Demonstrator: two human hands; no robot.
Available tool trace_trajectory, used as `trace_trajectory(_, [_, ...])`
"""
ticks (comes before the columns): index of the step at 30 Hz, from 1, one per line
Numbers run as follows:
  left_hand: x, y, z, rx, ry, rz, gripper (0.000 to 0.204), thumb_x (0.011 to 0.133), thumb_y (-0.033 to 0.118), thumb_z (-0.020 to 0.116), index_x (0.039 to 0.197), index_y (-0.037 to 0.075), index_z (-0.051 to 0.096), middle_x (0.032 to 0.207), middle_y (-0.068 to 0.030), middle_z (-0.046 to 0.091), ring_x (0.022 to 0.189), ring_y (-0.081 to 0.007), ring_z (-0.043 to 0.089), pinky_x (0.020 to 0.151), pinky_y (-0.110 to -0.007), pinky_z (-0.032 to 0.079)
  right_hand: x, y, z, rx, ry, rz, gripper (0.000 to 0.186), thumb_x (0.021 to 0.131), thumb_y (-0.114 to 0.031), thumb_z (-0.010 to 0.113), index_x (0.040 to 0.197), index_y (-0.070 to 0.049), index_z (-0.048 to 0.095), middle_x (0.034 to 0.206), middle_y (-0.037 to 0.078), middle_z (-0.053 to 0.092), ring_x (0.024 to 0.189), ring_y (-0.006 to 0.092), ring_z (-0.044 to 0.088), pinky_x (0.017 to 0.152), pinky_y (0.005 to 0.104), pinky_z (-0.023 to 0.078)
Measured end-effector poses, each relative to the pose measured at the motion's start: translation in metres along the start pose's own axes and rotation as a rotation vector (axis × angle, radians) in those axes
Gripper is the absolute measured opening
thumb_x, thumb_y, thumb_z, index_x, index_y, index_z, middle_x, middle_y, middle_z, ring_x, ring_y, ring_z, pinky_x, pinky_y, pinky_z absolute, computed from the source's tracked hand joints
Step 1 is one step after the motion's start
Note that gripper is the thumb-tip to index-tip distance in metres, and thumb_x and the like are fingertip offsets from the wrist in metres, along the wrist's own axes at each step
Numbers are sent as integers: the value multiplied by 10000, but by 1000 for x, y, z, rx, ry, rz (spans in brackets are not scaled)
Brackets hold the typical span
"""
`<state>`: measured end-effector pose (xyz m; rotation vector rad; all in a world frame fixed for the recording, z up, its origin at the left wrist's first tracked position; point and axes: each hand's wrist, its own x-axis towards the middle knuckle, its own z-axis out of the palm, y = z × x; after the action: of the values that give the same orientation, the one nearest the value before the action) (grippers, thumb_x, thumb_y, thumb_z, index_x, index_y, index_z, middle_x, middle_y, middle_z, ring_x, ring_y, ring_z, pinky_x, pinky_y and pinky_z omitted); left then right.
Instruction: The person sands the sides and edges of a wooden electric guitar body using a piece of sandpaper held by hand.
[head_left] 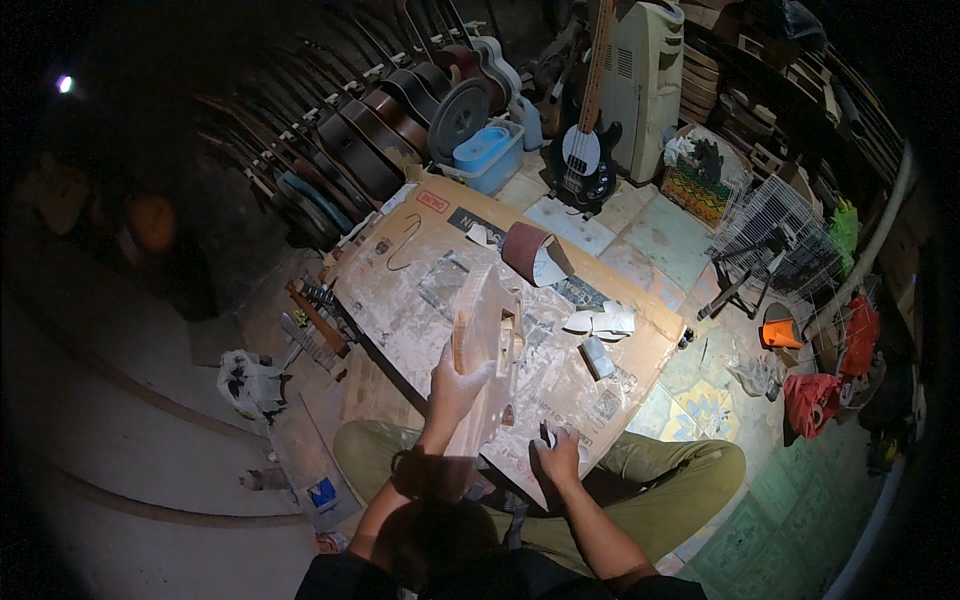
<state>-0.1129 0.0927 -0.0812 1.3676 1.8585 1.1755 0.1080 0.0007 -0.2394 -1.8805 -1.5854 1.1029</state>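
Observation:
My left hand (457, 388) is closed around a pale, unfinished wooden guitar body (478, 325), which stands on its edge over the cardboard, its cut-out side facing right. Near the cardboard's front edge, my right hand (560, 456) is closed on a small dark piece whose kind I cannot make out. This hand is apart from the guitar body. A small grey block (597, 358) lies beyond it, beside folded white sheets (605, 320). Farther back sits a curled piece of brown sandpaper (524, 252).
A dusty cardboard sheet (375, 290) spans my crossed legs' front. Several guitars (350, 155) line the far left; a black bass guitar (580, 160) stands behind. Hand tools (318, 318) lie at left. A wire rack (775, 235) and orange cup (783, 333) are at right.

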Motion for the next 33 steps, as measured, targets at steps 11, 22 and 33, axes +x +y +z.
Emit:
trace_trajectory(11, [-9, 17, 20, 30, -43, -14, 631, 805, 255, 804, 1315, 1, 534, 1074, -231, 714, 1015, -360, 705, 859, -423, 543, 4, 7, 0, 4, -30, 6, 487, 810, -281, 761, 1195, -18, 623, 1256, 262, 505, 1119, 441, 580, 957, 462, 491])
trace_trajectory(22, [-10, 24, 16, 55, -60, -32, 585, 812, 239, 800, 1276, -14, 548, 1085, -215, 713, 1020, -326, 710, 880, -403, 535, 2, -1, -3, 49, -52, 30, 474, 819, -292, 755, 1187, -20, 632, 1230, 245, 516, 1113, 438, 579, 949, 473, 493])
trace_trajectory(33, [-11, 21, 18, 20, -50, 51, 571, 833, 234, 793, 1277, -17, 535, 1074, -264, 700, 1042, -409, 690, 855, -435, 535, 3, 3, 0, 50, -44, 17, 473, 821, -286, 760, 1186, -14, 632, 1213, 248, 511, 1110, 445, 576, 949, 483, 492])
